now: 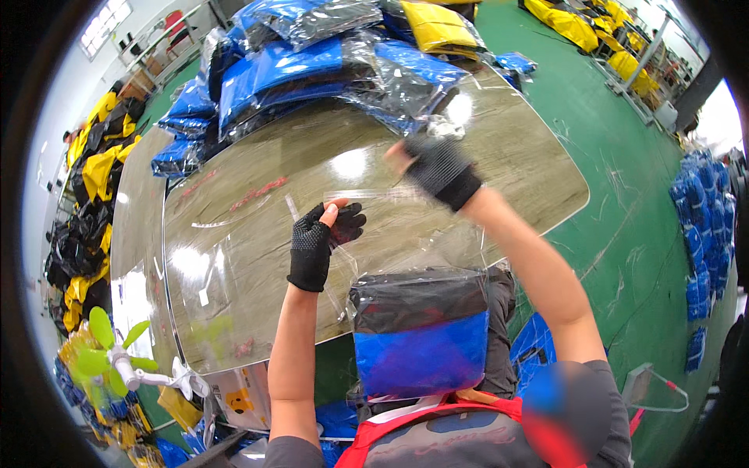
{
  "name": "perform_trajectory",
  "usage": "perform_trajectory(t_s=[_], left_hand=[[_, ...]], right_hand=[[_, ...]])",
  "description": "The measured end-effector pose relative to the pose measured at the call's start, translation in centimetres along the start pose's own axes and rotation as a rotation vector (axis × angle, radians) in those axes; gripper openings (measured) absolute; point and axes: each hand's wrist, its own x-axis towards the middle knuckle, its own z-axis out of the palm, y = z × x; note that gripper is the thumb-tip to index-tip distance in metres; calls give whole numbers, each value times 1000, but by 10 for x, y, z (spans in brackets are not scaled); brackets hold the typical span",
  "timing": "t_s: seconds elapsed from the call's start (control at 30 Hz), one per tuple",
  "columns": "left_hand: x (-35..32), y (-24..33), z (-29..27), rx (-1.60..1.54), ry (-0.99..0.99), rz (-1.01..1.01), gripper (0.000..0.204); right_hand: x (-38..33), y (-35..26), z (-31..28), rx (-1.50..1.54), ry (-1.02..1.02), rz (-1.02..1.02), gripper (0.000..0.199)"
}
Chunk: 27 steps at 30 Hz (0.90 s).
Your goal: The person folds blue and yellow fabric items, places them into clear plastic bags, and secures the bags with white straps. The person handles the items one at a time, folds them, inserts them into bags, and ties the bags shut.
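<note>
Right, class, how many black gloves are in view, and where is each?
2: one black glove on the person's left hand, over the table; the other glove on the right hand, farther forward and blurred. More could be hidden.

Green fan [118,356], green floor [616,210], window [104,30]

2 gloved hands [314,246] [443,173] over table [515,156]; bagged pack [421,343] near torso [437,448].

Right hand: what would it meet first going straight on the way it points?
Probably the near blue-and-black bagged pack at the table's far side; the right hand is blurred and its height unclear, so it might pass above.
</note>
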Motion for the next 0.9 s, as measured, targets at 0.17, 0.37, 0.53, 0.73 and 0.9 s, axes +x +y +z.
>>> perform_trajectory(t_s=[0.17,0.37,0.53,0.73,0.9], left_hand=[[-7,4,17,377,25,137,30],[-16,7,35,320,-84,287,30],[-24,15,32,333,48,175,31],[-23,9,52,647,35,309,25],[-30,17,66,675,23,363,32]], right_hand=[[-13,-50,30,-287,-153,-249,11],[-3,-41,17,-485,-181,-308,13],[-15,-48,-7,-276,-87,-299,15],[-24,-54,-3,-340,-136,-409,11],[-18,-49,-7,-368,-127,-339,11]])
